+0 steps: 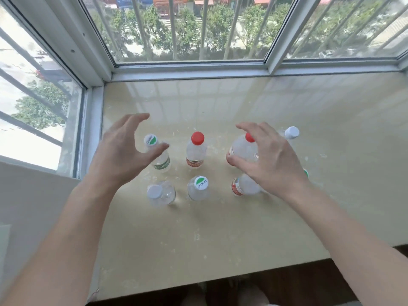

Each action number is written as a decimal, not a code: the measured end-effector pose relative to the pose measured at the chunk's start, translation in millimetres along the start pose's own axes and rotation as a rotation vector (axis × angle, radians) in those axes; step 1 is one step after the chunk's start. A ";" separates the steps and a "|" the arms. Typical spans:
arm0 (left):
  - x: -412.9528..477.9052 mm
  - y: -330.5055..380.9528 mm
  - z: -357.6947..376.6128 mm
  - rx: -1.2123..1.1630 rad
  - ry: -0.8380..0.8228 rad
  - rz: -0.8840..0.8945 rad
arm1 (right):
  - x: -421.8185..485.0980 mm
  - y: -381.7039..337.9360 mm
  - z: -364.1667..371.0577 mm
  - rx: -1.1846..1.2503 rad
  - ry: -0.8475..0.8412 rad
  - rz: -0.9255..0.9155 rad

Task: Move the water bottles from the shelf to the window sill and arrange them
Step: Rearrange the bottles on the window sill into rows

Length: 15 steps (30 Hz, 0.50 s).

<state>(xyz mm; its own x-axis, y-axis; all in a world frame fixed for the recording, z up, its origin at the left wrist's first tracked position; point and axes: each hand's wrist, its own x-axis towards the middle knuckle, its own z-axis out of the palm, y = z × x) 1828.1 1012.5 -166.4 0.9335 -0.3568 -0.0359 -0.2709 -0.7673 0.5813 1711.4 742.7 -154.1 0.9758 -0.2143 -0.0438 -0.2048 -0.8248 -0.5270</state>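
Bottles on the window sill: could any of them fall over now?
Yes, maybe. The right hand hangs spread over close-packed bottles, and its wrist could tip the red-label bottle below it. The thumb of the left hand is close by the far green-capped bottle and could knock it toward the middle red-capped bottle.

Head camera looks forward and down, seemingly close, over the window sill [220, 239].
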 end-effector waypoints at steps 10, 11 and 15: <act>-2.6 131.0 64.3 0.181 -0.077 0.262 | -11.4 154.3 -94.5 -0.071 0.011 0.151; 0.1 137.6 77.3 0.204 -0.104 0.268 | -6.7 166.7 -90.0 -0.070 -0.022 0.158; 11.9 152.5 121.8 0.275 -0.185 0.234 | 13.2 202.2 -63.0 -0.055 -0.147 0.168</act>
<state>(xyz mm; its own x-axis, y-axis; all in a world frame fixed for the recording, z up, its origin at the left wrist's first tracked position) 1769.3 826.3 -177.2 0.7882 -0.6090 -0.0887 -0.5468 -0.7591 0.3532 1678.1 540.1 -207.8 0.9273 -0.2764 -0.2523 -0.3657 -0.8120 -0.4548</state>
